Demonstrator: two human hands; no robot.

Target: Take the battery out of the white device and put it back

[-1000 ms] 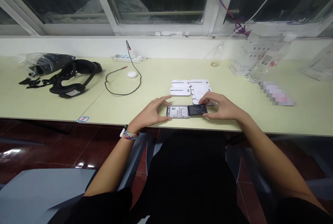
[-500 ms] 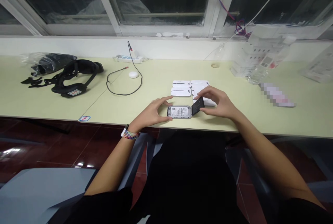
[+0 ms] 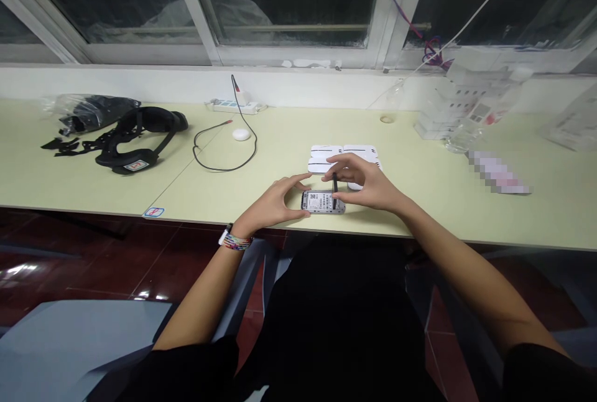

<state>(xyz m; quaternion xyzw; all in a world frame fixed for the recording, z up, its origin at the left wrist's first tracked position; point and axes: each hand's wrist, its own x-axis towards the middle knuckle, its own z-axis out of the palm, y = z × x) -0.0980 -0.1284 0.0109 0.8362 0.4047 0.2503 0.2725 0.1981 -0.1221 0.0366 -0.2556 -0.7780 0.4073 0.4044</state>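
Note:
An opened device (image 3: 319, 201) with a label inside lies on the table near its front edge. My left hand (image 3: 280, 200) grips its left end between thumb and fingers. Between the thumb and fingers of my right hand (image 3: 361, 184) is a thin black battery (image 3: 334, 184), held on edge over the device's right part. Behind the device lie several white devices (image 3: 321, 165) with dark lines on them, partly hidden by my right hand.
A black headset (image 3: 140, 137) and a plastic bag (image 3: 93, 112) lie at the left. A black cable (image 3: 224, 170), a white round object (image 3: 241, 134) and a power strip (image 3: 237, 106) are behind. White boxes (image 3: 431, 122) and a bottle (image 3: 464, 131) stand at the right.
My right hand has moved left with the black battery, which was tilted beside the device's right end and now stands upright over it. My left hand has stayed in place.

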